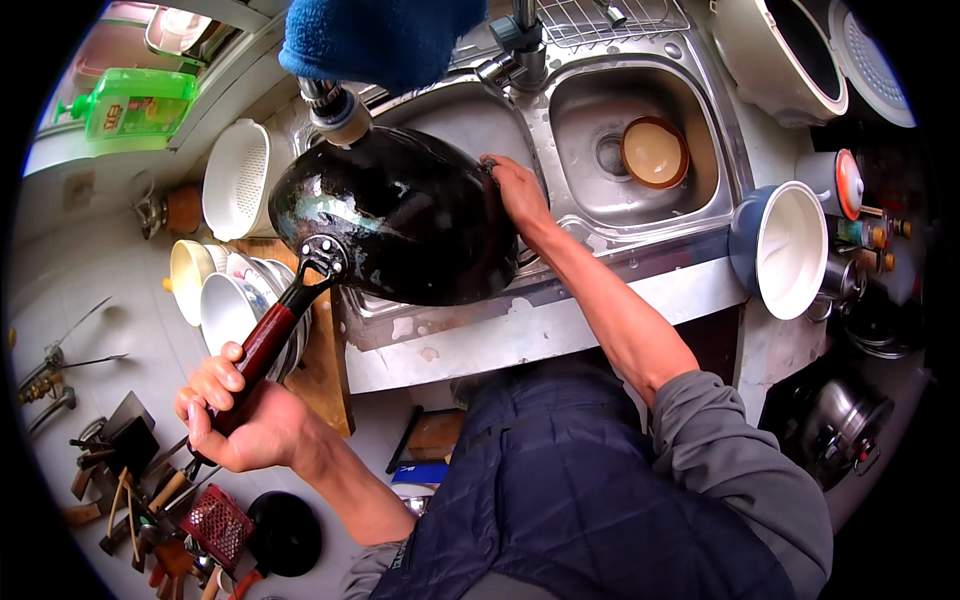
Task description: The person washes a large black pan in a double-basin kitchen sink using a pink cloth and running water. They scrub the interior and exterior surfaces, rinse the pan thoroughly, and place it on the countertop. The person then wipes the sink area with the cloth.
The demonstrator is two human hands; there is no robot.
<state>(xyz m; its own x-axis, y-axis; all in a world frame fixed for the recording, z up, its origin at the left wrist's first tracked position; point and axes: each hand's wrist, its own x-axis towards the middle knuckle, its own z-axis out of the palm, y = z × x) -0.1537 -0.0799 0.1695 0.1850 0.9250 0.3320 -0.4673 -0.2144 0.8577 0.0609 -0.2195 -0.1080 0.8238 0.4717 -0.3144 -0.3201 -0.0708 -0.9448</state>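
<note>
A black wok (405,217) is tilted over the left sink basin (457,112), its wet, glossy outer side facing me. My left hand (251,424) is closed around its dark red handle (266,337). At the wok's right side, my right hand (521,195) presses what looks like a steel-wool scrubber (488,163) against the edge; its fingers are partly hidden. Just above the wok hangs a faucet spout (334,112) with a blue cloth (382,37) wrapped over it. In the right basin (577,187) lies a brown-rimmed bowl (655,152).
Stacked bowls (229,307) stand on a wooden board (319,375) at left, near a white colander (238,180). A green soap bottle (139,103) sits on the sill. To the right are a blue-and-white bowl (791,247) and a steel pot (840,427). Utensils (135,465) hang at lower left.
</note>
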